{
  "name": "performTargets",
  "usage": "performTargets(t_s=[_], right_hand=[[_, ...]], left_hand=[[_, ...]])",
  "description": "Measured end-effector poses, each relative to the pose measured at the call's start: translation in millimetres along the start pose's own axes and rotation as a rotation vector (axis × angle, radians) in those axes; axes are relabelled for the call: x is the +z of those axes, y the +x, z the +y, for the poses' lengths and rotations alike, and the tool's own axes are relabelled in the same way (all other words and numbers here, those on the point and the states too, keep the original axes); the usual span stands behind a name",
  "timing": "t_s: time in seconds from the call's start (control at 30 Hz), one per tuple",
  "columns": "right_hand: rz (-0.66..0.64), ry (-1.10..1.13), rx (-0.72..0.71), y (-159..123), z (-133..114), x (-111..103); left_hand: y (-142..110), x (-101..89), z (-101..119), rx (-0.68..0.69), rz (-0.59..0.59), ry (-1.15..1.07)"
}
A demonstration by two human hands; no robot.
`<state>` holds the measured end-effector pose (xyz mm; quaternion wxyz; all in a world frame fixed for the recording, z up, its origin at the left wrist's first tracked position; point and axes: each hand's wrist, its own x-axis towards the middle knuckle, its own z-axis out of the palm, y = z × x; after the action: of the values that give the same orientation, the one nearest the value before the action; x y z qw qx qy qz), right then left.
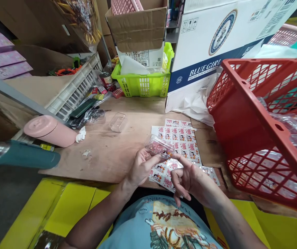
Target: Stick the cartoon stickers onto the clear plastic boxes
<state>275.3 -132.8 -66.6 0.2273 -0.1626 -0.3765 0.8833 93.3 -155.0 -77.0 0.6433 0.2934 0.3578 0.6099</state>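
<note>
My left hand (pixel 141 166) is closed on a small clear plastic box (pixel 152 142), thumb along its near edge. The box carries a sticker with pink lettering and cartoon cats. My right hand (pixel 188 176) has its index finger stretched to the box's right end, touching at the sticker. Its other fingers are loosely curled and apart, with nothing seen in them. Beneath and behind both hands lie sheets of cat stickers (pixel 183 133), partly overlapping. Another clear plastic box (pixel 118 122) rests on the wooden table to the left.
A red basket (pixel 247 110) with clear boxes inside stands at right. Behind are a lime-green basket (pixel 144 84) and a white-and-blue carton (pixel 205 41). At left lie a pink tumbler (pixel 51 130), a teal bottle (pixel 31 154) and a white plastic rack (pixel 73 88).
</note>
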Motion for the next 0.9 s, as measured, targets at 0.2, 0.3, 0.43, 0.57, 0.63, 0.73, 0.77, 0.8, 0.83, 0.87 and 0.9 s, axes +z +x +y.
performTargets(t_s=[0.2, 0.3, 0.43, 0.57, 0.63, 0.73, 0.77, 0.8, 0.83, 0.87, 0.9], right_hand=[[0.021, 0.010, -0.004, 1.2, 6.0, -4.9], [0.036, 0.015, -0.003, 1.4, 6.3, -5.0], [0.028, 0.028, -0.010, 2.9, 4.4, -1.6], [0.050, 0.026, -0.005, 3.5, 3.0, 1.2], [0.063, 0.014, 0.007, 3.1, 2.7, 1.4], [0.089, 0.000, 0.020, 2.8, 2.6, 1.5], [0.098, -0.004, 0.025, 2.8, 2.7, 1.8], [0.105, -0.006, 0.029, 3.0, 2.9, 2.1], [0.109, -0.005, 0.029, 3.2, 3.2, 2.6], [0.111, -0.003, 0.027, 3.5, 3.5, 3.2], [0.111, -0.002, 0.023, 3.8, 3.7, 3.8]], left_hand=[[1.1, 2.0, 2.1, -0.006, 0.004, 0.014], [1.3, 2.0, 2.6, -0.021, 0.018, 0.011], [1.6, 0.2, 1.5, -0.018, 0.022, 0.012], [1.1, -0.9, 0.4, -0.025, 0.025, 0.018], [0.8, -1.3, -0.4, -0.028, 0.026, 0.018], [0.9, -2.1, -2.4, -0.015, 0.025, 0.016], [1.0, -2.3, -3.1, -0.010, 0.027, 0.020], [1.2, -2.4, -3.6, -0.004, 0.030, 0.027], [1.4, -2.5, -3.9, 0.001, 0.034, 0.035], [1.4, -2.4, -3.9, 0.007, 0.037, 0.042], [1.3, -2.3, -3.6, 0.012, 0.038, 0.047]])
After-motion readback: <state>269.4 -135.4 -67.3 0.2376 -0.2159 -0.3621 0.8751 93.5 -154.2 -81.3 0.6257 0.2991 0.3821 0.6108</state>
